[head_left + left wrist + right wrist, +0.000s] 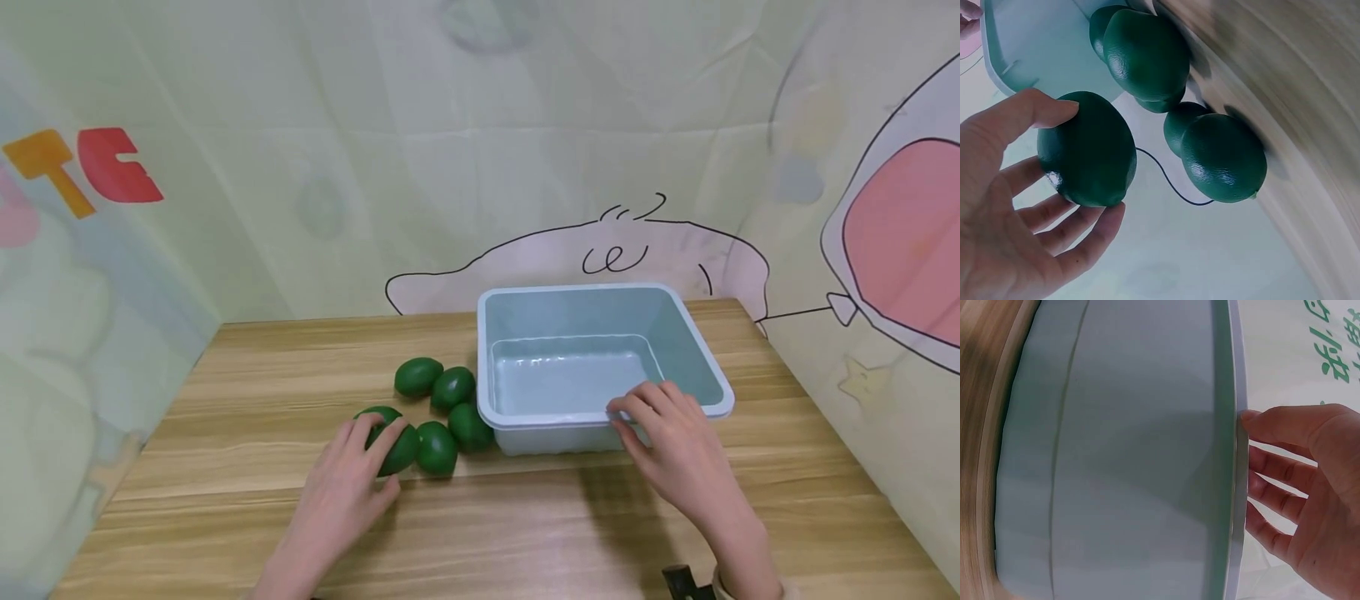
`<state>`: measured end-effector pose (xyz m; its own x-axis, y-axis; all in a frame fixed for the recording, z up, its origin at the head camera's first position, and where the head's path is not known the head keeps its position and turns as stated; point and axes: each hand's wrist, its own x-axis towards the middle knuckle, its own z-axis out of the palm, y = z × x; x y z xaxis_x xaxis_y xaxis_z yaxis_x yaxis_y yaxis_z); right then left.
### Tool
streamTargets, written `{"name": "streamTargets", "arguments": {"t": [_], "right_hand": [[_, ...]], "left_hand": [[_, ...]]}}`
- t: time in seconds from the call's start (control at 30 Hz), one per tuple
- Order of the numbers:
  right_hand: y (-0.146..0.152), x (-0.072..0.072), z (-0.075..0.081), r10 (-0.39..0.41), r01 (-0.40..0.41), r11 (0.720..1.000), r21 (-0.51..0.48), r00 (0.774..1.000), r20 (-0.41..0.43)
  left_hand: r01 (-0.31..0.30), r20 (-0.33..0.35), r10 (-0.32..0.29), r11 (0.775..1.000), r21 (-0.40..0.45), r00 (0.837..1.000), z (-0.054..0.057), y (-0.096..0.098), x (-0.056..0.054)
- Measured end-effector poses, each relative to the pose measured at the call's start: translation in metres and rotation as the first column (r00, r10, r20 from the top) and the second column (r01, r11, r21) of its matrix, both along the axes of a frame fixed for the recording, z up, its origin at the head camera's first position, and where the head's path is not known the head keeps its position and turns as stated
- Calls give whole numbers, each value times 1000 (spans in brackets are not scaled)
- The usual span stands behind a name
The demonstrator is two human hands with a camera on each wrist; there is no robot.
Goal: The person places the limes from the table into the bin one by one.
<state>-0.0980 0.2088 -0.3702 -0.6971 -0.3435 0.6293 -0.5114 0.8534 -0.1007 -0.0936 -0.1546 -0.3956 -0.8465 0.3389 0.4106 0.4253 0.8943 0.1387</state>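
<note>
At the lower left of the head view, the left hand (347, 475) holds, between thumb and curled fingers, one dark-green, glossy, oval fruit like a lime (1088, 150). At the lower right, the right hand (678, 442) pinches the front rim of a pale-blue rectangular plastic bin (558, 442). A little farther, around the middle of the frame, four similar green fruits (437, 451) lie close together on the wood-grain tabletop (285, 375); the rightmost is just beside the bin. Behind everything hangs a pale printed cloth (300, 167).

In my judgement, the held fruit could slip, because its skin looks smooth — uneven pressure of the fingertips would be enough. The other fruits are rounded and crowded, so a knock from the left hand may make one roll away. The bin could also tilt or slide — the right hand holds only one edge, and a strong pull there would cause it.
</note>
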Motion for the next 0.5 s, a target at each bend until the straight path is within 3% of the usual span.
{"name": "streamTargets", "arguments": {"t": [0.2, 0.5], "right_hand": [[0, 0, -1, -5, 5, 1000, -1, 1000, 5], [1, 0, -1, 1, -1, 1000, -8, 1000, 8]], "left_hand": [[18, -52, -17, 1000, 18, 999, 2, 2, -1], [17, -58, -15, 999, 35, 998, 10, 7, -3]]}}
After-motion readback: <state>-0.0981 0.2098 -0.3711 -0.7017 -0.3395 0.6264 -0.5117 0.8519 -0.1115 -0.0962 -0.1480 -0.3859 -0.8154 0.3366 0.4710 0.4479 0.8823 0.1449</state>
